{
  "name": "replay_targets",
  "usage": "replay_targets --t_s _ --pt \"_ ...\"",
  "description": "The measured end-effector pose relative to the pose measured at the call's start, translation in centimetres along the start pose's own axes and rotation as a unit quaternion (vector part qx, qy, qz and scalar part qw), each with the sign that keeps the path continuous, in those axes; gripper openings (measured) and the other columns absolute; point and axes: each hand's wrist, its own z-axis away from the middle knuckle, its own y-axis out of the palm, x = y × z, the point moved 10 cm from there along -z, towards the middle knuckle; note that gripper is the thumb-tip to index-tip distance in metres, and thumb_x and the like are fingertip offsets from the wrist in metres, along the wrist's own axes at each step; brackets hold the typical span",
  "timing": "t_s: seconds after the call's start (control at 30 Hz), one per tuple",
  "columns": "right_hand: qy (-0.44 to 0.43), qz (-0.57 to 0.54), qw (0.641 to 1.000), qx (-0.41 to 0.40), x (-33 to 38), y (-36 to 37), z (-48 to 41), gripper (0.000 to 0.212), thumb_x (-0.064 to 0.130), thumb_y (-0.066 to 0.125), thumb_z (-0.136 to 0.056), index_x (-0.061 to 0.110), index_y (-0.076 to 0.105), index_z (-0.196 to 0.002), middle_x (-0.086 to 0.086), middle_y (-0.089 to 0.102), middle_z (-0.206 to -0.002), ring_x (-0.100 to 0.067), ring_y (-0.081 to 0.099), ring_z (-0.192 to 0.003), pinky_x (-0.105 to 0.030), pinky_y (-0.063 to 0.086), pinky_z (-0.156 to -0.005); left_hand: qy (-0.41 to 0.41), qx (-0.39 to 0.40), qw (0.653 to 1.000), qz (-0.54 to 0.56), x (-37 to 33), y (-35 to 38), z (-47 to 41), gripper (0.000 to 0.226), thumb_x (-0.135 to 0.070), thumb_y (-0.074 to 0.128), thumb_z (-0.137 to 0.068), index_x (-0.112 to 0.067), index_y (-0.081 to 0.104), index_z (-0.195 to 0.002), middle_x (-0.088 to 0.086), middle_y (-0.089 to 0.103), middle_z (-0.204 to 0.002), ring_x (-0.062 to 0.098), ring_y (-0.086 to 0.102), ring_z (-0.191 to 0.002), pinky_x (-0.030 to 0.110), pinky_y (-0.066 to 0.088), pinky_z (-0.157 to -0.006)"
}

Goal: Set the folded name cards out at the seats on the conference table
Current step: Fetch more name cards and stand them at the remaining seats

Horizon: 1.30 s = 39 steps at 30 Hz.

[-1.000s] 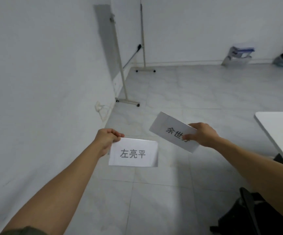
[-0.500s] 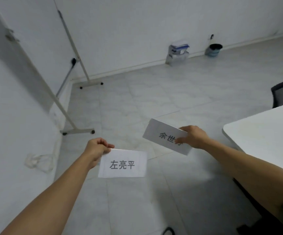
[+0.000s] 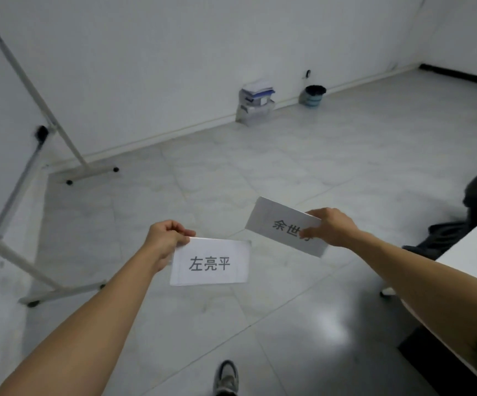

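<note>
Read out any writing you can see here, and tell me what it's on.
"左亮平": on the left card, pinched by the left hand.
"余世" plus a third character hidden by the right hand: on the right card.
Boxes by the wall: print too blurred to read.

Bare arms, one grey shoe.
Left hand (image 3: 165, 238) and right hand (image 3: 333, 227) are bare up the forearms; a grey laced trainer (image 3: 225, 377) covers one foot.

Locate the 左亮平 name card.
Head view, lower centre: the left hand pinches the 左亮平 card by its top-left corner over the floor, left of the other card.
</note>
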Motion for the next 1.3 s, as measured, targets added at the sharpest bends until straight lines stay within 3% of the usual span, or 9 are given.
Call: replay_targets --t_s 0.2,0.4,0.53,0.67,0.77,1.0,1.3 --pt "0.074 -0.035 0.995 -0.057 -1.3 -6.0 -9.7 0.034 0.05 0.077 -0.071 0.042 0.067 -0.104 0.008 0.069 -0.092 -0.019 0.063 -0.082 -0.029 0.05 -0.068 0.035 0.063 0.997 -0.041 -10.9 5.8 -14.5 0.036 0.026 0.051 -0.076 -0.008 0.048 -0.065 0.012 0.068 -0.081 0.025 0.061 -0.073 0.033 0.051 -0.07" --pt "0.148 -0.053 0.983 -0.099 -7.7 -11.4 -14.6 0.035 0.049 0.076 -0.073 0.042 0.067 -0.107 0.009 0.067 -0.093 -0.017 0.062 -0.085 -0.028 0.046 -0.067 0.05 0.14 0.984 -0.097 -16.9 17.1 -24.6 0.033 0.026 0.052 -0.075 -0.006 0.05 -0.066 0.012 0.068 -0.081 0.025 0.06 -0.072 0.03 0.051 -0.066" --pt "0.188 -0.056 0.974 -0.114 -14.7 -13.8 -18.0 0.037 0.051 0.076 -0.071 0.041 0.068 -0.105 0.007 0.071 -0.095 -0.017 0.064 -0.084 -0.03 0.051 -0.069 0.053 0.2 0.97 -0.124 -19.1 27.8 -29.5 0.032 0.026 0.052 -0.074 -0.005 0.052 -0.067 0.012 0.068 -0.081 0.026 0.06 -0.07 0.031 0.051 -0.065" --pt "0.22 -0.075 0.963 -0.138 -21.2 -17.7 -22.9 0.035 0.049 0.076 -0.072 0.04 0.068 -0.105 0.007 0.071 -0.095 -0.016 0.063 -0.086 -0.027 0.044 -0.062 0.058 0.245 0.958 -0.136 -22.0 38.7 -34.0 0.033 0.026 0.052 -0.074 -0.005 0.051 -0.065 0.014 0.068 -0.082 0.026 0.061 -0.071 0.035 0.052 -0.07" --pt "0.241 -0.09 0.954 -0.151 -25.4 -21.8 -26.5 0.032 0.047 0.076 -0.074 0.038 0.069 -0.104 0.007 0.071 -0.094 -0.016 0.062 -0.085 -0.024 0.043 -0.059 0.071 0.271 0.949 -0.145 -26.0 46.9 -37.1 0.033 0.025 0.053 -0.074 -0.006 0.051 -0.065 0.013 0.069 -0.081 0.025 0.06 -0.071 0.031 0.051 -0.066" --pt "0.278 -0.089 0.939 -0.184 -33.1 -30.4 -31.1 0.032 0.049 0.076 -0.072 0.041 0.068 -0.102 0.012 0.069 -0.087 -0.014 0.062 -0.081 -0.029 0.048 -0.065 0.095 0.325 0.929 -0.149 -33.2 62.1 -40.9 0.032 0.025 0.052 -0.075 -0.006 0.051 -0.067 0.01 0.068 -0.079 0.023 0.06 -0.068 0.028 0.05 -0.063" --pt "0.368 -0.101 0.893 -0.24 -47.3 -39.2 -35.4 0.038 0.05 0.077 -0.07 0.043 0.069 -0.106 0.011 0.072 -0.094 -0.014 0.065 -0.087 -0.033 0.054 -0.072 0.117 0.436 0.873 -0.183 -38.2 84.8 -46.7 0.031 0.025 0.053 -0.073 -0.005 0.052 -0.067 0.011 0.069 -0.08 0.022 0.06 -0.067 0.027 0.049 -0.06"
